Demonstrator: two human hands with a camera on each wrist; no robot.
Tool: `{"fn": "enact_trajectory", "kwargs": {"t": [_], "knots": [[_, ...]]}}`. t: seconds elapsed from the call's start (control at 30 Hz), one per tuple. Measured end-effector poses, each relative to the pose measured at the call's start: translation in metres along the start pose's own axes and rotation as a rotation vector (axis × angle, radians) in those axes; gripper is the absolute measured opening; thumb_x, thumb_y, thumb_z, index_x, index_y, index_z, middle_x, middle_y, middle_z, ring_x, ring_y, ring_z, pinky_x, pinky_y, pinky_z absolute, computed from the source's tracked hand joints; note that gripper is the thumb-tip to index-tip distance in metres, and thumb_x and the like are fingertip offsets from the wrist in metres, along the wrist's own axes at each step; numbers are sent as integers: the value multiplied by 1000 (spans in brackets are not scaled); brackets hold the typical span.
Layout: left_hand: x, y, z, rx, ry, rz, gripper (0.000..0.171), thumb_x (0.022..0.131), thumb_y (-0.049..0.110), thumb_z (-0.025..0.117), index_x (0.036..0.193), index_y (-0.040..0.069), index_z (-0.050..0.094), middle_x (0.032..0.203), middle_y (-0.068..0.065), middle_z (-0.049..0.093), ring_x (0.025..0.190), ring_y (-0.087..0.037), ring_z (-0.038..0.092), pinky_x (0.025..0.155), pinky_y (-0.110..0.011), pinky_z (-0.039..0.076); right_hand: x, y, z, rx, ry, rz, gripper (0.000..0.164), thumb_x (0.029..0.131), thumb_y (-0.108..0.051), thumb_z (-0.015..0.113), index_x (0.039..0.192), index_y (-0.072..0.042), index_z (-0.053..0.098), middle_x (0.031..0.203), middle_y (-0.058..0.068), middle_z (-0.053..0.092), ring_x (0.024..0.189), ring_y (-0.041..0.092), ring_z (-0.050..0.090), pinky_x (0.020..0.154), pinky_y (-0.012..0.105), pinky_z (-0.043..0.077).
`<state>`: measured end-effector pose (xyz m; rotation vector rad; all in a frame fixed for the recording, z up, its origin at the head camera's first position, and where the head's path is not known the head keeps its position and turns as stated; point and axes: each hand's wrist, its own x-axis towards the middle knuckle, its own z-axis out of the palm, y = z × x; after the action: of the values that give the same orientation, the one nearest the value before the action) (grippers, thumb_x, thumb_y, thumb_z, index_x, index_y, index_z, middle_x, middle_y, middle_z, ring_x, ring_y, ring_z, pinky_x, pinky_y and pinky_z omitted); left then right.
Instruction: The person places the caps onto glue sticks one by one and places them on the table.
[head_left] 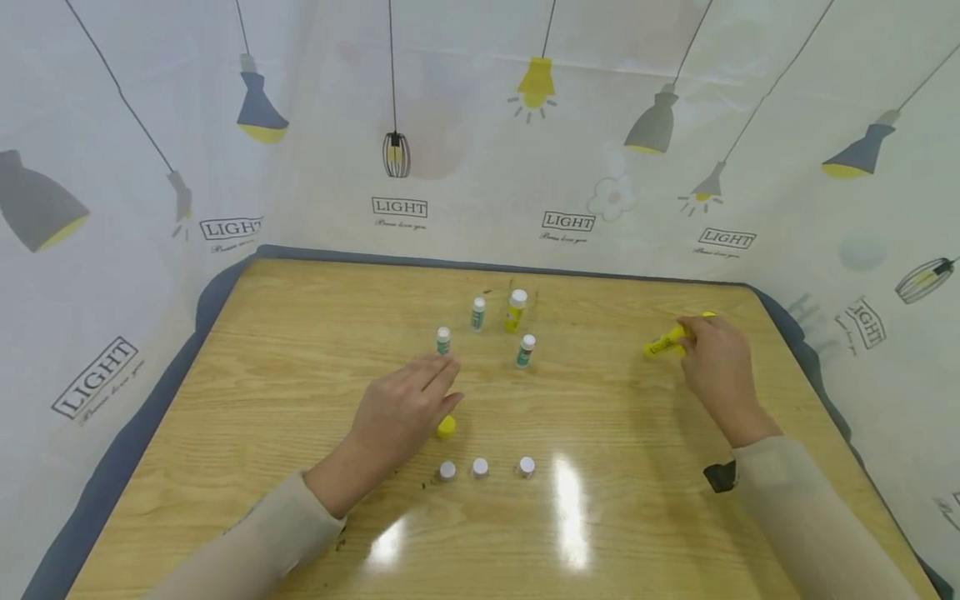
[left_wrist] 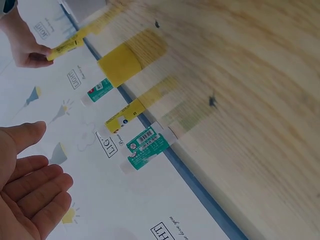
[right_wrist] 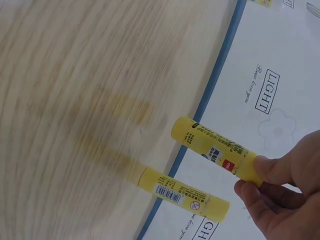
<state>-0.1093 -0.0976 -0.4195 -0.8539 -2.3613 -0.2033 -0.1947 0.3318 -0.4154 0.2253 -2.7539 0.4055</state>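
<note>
My right hand [head_left: 718, 367] pinches one end of a yellow glue stick [right_wrist: 212, 147] between thumb and fingers, holding it at a slant above the table's right side. A second yellow glue stick [right_wrist: 182, 195] stands upright beside it. My left hand [head_left: 408, 400] holds nothing; in the left wrist view its fingers [left_wrist: 42, 192] are loosely extended. Just beyond that hand is a small green glue stick [head_left: 443, 340] with a white top, partly hidden by the fingers in the head view. A yellow cap [head_left: 446, 427] lies near the left thumb.
Two more green glue sticks, one at the back [head_left: 478, 314] and one farther right [head_left: 526, 352], stand around a white-topped yellow glue stick [head_left: 516, 311]. Three white caps [head_left: 480, 467] sit in a row nearer me. A printed cloth [head_left: 480, 125] surrounds the wooden table [head_left: 615, 500].
</note>
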Motion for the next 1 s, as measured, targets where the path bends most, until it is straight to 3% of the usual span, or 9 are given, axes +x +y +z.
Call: {"fn": "enact_trajectory", "kwargs": {"t": [0.57,1.0], "knots": [[-4,-2,2,16,-14,-16,41,86,24,84,119,2,73,119,-12,74,104,-26,73,85,-34,62,14,12,4,-91,-63,-38,29,89,12,62,118,14,65,114,35,64,106,50,61,91,63,52],[-7,-3,4,8,-19,-25,42,86,25,83,120,3,72,118,-13,74,104,-27,73,85,-34,62,19,18,7,-142,-112,-36,30,92,9,60,121,15,63,114,35,62,106,50,60,90,62,53]]}}
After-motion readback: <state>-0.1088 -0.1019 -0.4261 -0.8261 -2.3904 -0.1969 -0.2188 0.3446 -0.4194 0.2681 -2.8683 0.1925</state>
